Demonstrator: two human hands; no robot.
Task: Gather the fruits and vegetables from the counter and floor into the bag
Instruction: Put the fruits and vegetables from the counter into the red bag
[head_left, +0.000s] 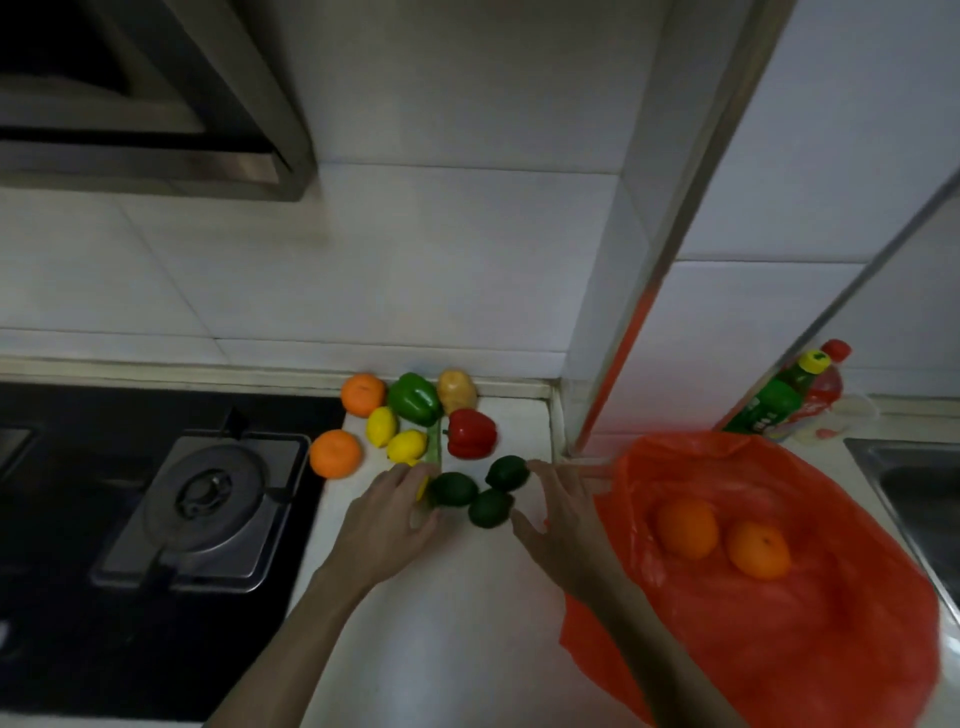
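No text, brand or number can be read anywhere. The green bottle (768, 411) with a yellow cap bears a label (759, 415) with pale marks, too blurred to make out. The red bottle (827, 388) behind it shows no legible print either.

The light is dim and soft, with no hard shadows. The tiled wall (415, 260) beyond both hands is brightest, while the hob (78, 571) left of the left hand (387, 525) sinks almost to black. A faint grey shadow lies on the wall under the hood (156, 156). The bag (779, 623) beside the right hand (561, 525) throws a red glow onto the pillar (623, 374) above it. Everything is slightly blurred, most of all the hands and the bottles (795, 395) past the right hand. The wide lens slants the pillar and hood edges.
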